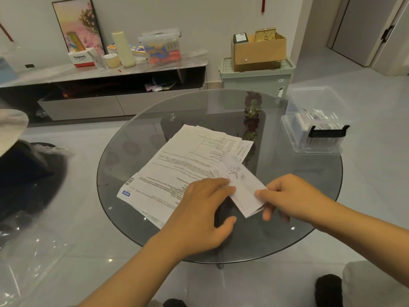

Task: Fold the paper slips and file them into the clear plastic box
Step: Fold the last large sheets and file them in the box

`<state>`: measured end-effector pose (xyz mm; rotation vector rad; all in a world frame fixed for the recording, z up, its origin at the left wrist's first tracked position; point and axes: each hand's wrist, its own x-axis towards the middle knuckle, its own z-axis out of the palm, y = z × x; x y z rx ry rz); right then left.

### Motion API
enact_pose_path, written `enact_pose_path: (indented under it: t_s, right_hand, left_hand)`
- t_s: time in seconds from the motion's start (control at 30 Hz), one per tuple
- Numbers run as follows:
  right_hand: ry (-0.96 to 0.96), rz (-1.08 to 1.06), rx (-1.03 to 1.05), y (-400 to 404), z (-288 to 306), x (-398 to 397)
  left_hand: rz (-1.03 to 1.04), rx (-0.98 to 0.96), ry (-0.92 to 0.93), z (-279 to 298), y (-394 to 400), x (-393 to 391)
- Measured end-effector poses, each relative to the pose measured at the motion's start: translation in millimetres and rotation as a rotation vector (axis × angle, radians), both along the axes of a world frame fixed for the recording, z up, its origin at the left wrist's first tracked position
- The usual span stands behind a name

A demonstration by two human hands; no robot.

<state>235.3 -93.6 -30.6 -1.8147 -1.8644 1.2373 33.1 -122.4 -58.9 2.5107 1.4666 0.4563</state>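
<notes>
Both hands work a narrow white folded paper slip above the round grey glass surface, near its front edge. The left hand lies with straight fingers pressing the slip's left edge, thumb spread apart below. The right hand pinches the slip's right edge between curled fingers and thumb. A loose pile of white printed paper sheets lies spread just left of the slip, partly under the left hand. The clear plastic box, lid open and holding upright folded slips, stands at the surface's right edge.
</notes>
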Motion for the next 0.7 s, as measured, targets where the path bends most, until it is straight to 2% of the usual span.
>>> enact_pose_path:
  t_s: [0.17,0.27,0.33,0.4,0.53,0.6,0.7]
  right_hand:
    - [0.197,-0.021,-0.269,-3,8,5]
    - [0.241,0.002,-0.325,-4,10,7]
    - [0.11,0.056,-0.19,-4,9,8]
    - [-0.045,0.106,0.06,-3,5,11]
    - [0.029,0.205,0.382,1,2,16]
    - [0.13,0.24,0.357,-1,8,14]
    - [0.289,0.255,0.163,-6,13,12]
  left_hand:
    - [-0.041,-0.031,-0.005,-3,0,6]
    - [-0.057,-0.017,0.005,-3,2,10]
    - [-0.074,0.032,0.024,-6,4,11]
    - [-0.078,0.02,0.01,-7,5,9]
    - [-0.043,-0.059,-0.097,-4,6,5]
    - [-0.025,-0.098,-0.173,0,5,6]
    - [0.041,-0.103,-0.311,1,3,8]
